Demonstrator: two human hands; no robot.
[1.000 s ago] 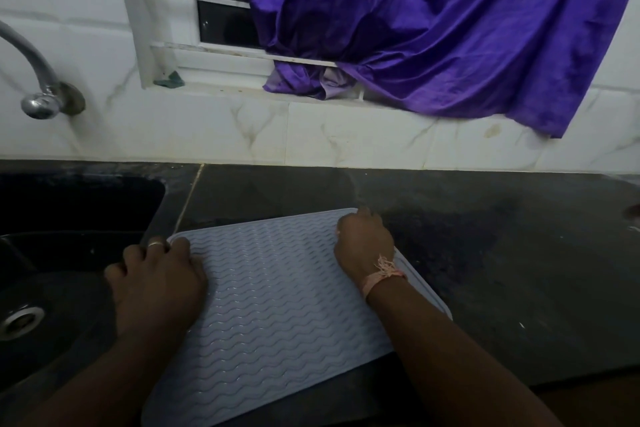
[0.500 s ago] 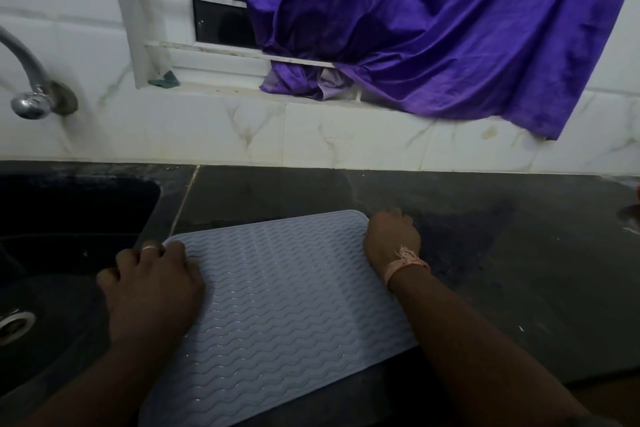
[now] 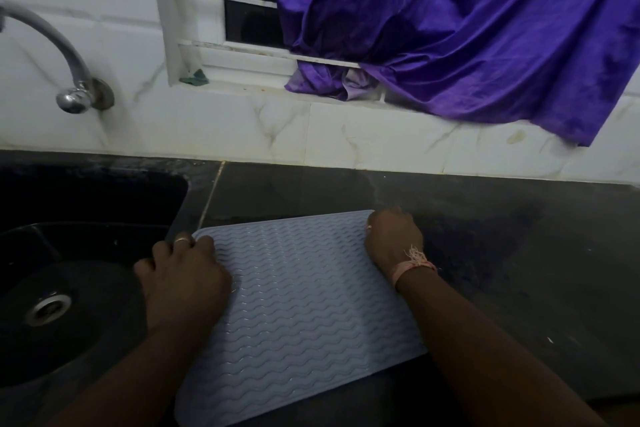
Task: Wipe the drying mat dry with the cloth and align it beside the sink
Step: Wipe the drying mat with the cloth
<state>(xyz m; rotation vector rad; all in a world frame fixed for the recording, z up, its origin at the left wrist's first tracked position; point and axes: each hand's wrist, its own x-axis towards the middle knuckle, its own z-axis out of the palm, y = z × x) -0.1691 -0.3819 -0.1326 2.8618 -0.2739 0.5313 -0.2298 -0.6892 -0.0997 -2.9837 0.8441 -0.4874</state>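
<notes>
A pale blue drying mat (image 3: 304, 295) with a wavy ribbed top lies flat on the dark counter (image 3: 519, 253), just right of the black sink (image 3: 97, 194) and slightly skewed to it. My left hand (image 3: 180, 274) sits at the mat's far left corner, fingers curled over its left edge by the sink rim. My right hand (image 3: 393, 239) is at the far right corner, fingers curled down onto that edge. Both forearms reach in from below. No wiping cloth shows in either hand.
A curved metal tap (image 3: 69, 55) juts from the white tiled wall above the sink. A purple curtain (image 3: 467, 28) hangs over the window sill behind the counter. A small green scrap (image 3: 195, 77) lies on the sill. The counter continues to the right of the mat.
My right hand slid from on top of the mat out to its far right corner. The mat turned a little, lying squarer to the counter. My left hand stayed at the left edge.
</notes>
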